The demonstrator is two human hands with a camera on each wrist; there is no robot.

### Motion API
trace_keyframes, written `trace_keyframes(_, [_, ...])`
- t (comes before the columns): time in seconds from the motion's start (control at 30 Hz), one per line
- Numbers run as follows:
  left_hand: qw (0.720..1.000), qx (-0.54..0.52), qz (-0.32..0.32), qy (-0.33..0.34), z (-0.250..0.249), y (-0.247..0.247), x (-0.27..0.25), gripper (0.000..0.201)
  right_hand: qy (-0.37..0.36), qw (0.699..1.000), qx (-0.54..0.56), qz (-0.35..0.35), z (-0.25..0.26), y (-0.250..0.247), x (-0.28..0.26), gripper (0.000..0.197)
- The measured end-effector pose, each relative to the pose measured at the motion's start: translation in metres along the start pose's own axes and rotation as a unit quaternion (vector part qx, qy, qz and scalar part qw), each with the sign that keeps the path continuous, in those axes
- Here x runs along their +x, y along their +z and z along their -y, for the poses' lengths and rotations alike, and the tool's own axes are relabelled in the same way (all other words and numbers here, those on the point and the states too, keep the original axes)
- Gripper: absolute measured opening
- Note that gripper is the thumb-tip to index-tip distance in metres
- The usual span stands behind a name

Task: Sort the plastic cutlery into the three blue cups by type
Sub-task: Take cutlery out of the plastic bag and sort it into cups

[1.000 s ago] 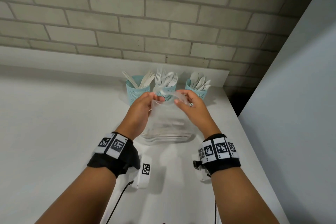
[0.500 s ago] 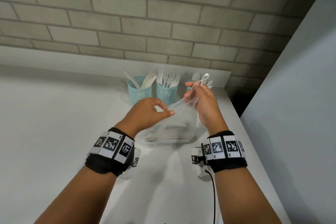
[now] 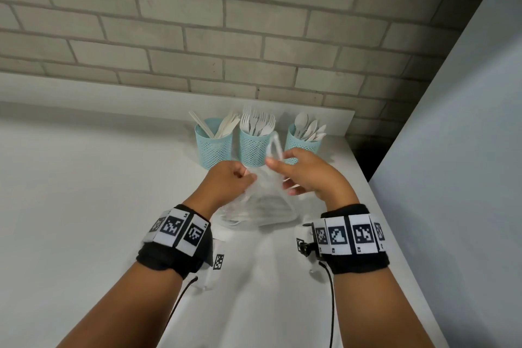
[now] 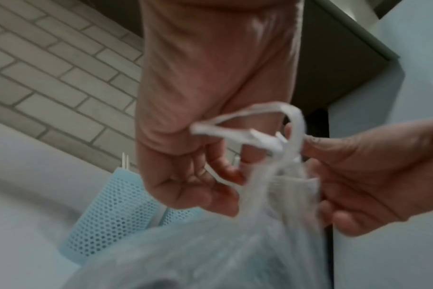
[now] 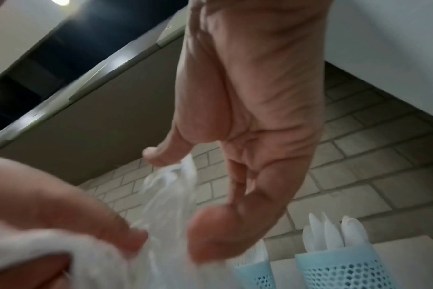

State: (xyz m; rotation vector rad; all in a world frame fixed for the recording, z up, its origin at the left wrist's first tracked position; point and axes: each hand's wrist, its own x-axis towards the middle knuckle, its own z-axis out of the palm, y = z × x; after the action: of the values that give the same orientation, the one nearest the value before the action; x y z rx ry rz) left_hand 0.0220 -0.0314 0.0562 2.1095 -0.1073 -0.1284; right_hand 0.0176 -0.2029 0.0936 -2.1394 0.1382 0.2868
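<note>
Both the left hand (image 3: 228, 182) and right hand (image 3: 306, 175) pinch the tied plastic bag (image 3: 262, 206) just before the middle cup (image 3: 254, 147); a hard tug risks toppling it.

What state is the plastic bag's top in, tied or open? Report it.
Tied: the plastic bag narrows to a twisted neck with looped handles, which the left hand and right hand pinch.

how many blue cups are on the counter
3, in a row by the back wall: left cup holds knives, middle cup forks, right cup spoons, partly hidden behind the right hand.
</note>
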Motion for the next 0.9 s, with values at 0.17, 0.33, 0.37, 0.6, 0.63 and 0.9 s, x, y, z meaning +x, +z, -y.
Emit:
trace_keyframes(0.17, [0.979,-0.194,-0.006,-0.055,-0.004,0.002,-0.001,0.017,0.027,1.000,0.007,0.012,-0.007,0.018,0.009,0.017])
trace_keyframes(0.33, [0.868,-0.477,0.018,-0.135,0.008,-0.004,0.004,0.024,0.081,0.975,0.207,-0.016,-0.018,0.019,0.014,0.015])
trace_keyframes(0.37, [0.850,-0.507,0.023,-0.141,0.009,-0.004,0.004,0.024,0.086,0.966,0.241,-0.027,-0.018,0.018,0.014,0.012])
trace_keyframes(0.6, [0.898,-0.421,0.038,-0.120,0.008,0.004,0.007,0.025,0.057,0.978,0.194,0.046,-0.008,0.036,0.011,0.045])
trace_keyframes(0.63, [0.901,-0.414,0.040,-0.118,0.007,0.005,0.007,0.026,0.052,0.981,0.185,0.024,-0.009,0.039,0.014,0.037])
trace_keyframes(0.9, [0.984,-0.126,-0.069,-0.104,0.028,-0.007,0.010,0.028,0.062,0.928,0.362,-0.059,-0.021,0.012,0.022,0.010])
